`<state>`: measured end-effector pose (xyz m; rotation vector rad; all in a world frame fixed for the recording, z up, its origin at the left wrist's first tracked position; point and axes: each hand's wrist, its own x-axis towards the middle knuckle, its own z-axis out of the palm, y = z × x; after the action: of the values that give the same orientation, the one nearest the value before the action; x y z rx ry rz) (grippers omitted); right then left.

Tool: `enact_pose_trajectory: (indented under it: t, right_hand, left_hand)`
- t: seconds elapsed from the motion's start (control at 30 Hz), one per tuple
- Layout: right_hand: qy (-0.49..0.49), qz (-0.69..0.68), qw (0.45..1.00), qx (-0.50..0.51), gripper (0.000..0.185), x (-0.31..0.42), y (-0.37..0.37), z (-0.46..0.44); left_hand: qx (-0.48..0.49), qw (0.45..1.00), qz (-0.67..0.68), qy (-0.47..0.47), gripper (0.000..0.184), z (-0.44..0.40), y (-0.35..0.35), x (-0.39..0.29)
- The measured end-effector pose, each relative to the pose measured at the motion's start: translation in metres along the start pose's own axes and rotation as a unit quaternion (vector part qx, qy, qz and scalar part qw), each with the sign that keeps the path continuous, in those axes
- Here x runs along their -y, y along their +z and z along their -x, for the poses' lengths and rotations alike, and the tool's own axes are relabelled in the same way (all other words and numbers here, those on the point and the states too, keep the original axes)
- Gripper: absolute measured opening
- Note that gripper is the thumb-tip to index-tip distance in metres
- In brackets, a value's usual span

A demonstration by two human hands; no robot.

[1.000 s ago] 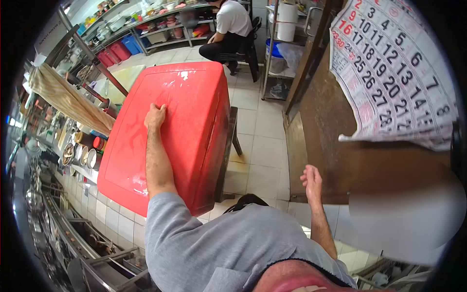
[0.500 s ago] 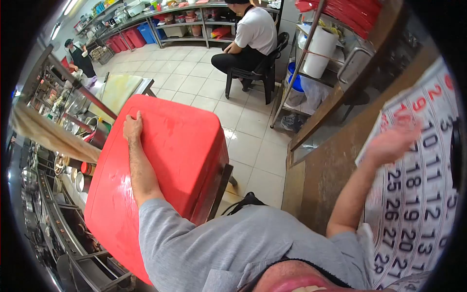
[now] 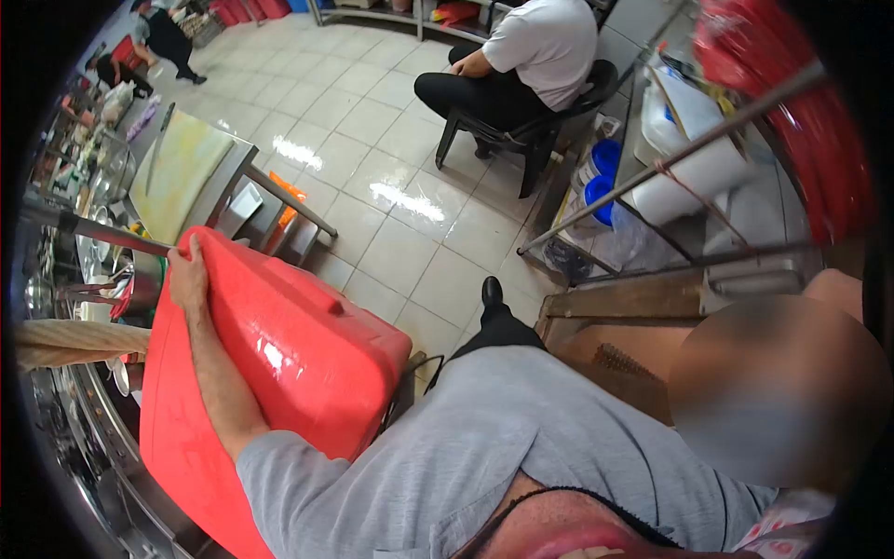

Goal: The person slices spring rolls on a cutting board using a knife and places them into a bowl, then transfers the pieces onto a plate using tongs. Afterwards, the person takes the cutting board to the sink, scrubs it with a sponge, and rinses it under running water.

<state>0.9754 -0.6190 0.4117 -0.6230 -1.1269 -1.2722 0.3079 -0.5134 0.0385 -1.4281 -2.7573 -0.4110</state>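
My left hand point(image 3: 189, 272) is at the far left edge of a big red cooler box point(image 3: 270, 345). Its thumb lies on the top and the fingers go over the edge, where they are partly hidden. The forearm stretches along the box's shiny top. I cannot make out my right hand: a round blurred patch covers the right side, where my right sleeve ends. A bit of skin point(image 3: 835, 291) shows above that patch, and I cannot tell whose it is.
A cutting board point(image 3: 182, 172) with a knife lies on a steel table beyond the box. A person in a white shirt point(image 3: 545, 47) sits on a black chair point(image 3: 526, 130). A metal rack point(image 3: 596, 210) with blue-lidded tubs stands at right. Two people work far left.
My view has turned and the red box appears lower and further left. My right hand, earlier raised before a wall calendar, no longer shows. My left hand remains at the box's edge.
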Motion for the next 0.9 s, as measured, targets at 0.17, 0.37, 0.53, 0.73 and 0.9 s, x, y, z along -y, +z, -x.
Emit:
enact_pose_trajectory:
  t: [0.17,0.37,0.53,0.73,0.9]
  right_hand:
    - [0.134,-0.071,0.977,0.148,0.063,-0.059,0.139,0.155]
    - [0.418,-0.219,0.677,0.564,0.069,0.030,0.263,0.513]
    - [0.403,-0.330,0.274,0.808,0.074,0.234,0.245,0.732]
    - [0.334,-0.355,0.243,0.839,0.072,0.244,0.294,0.789]
    - [0.265,-0.165,0.297,0.902,0.061,0.134,0.356,0.869]
  left_hand:
    - [-0.028,0.997,-0.020,-0.071,0.061,0.007,0.001,-0.013]
    - [-0.085,0.992,-0.029,-0.085,0.051,-0.003,0.010,-0.012]
    - [-0.087,0.985,0.023,-0.145,0.041,-0.002,0.010,-0.012]
    - [-0.141,0.962,-0.011,-0.235,0.039,-0.018,0.011,-0.011]
    - [-0.167,0.927,-0.029,-0.334,0.040,-0.035,0.006,-0.015]
